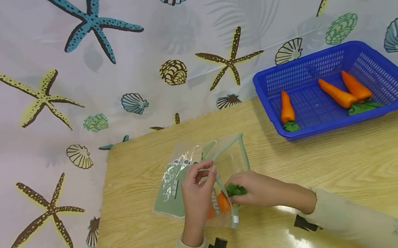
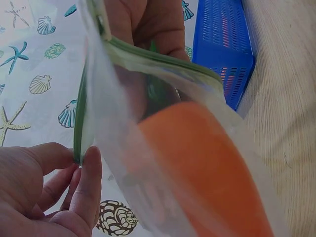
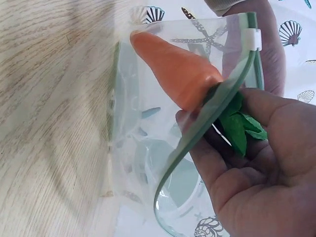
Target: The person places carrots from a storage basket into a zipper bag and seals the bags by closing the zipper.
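A clear zip bag [image 1: 199, 175] with a green seal lies on the wooden table [image 1: 343, 162]. My left hand [image 1: 197, 192] pinches the bag's upper rim [image 2: 81, 148] and holds its mouth apart. My right hand [image 1: 259, 190] grips a toy carrot [image 1: 223, 201] by its green leaves [image 3: 239, 126]. The carrot's orange body [image 3: 177, 69] is inside the bag, tip first, while the leaves sit at the mouth. In the left wrist view the orange body [image 2: 207, 173] shows through the plastic.
A blue plastic basket [image 1: 379, 67] stands at the table's back right with three toy carrots [image 1: 337, 94] in it. A curtain [image 1: 60, 76] printed with starfish and shells hangs behind and to the left of the table.
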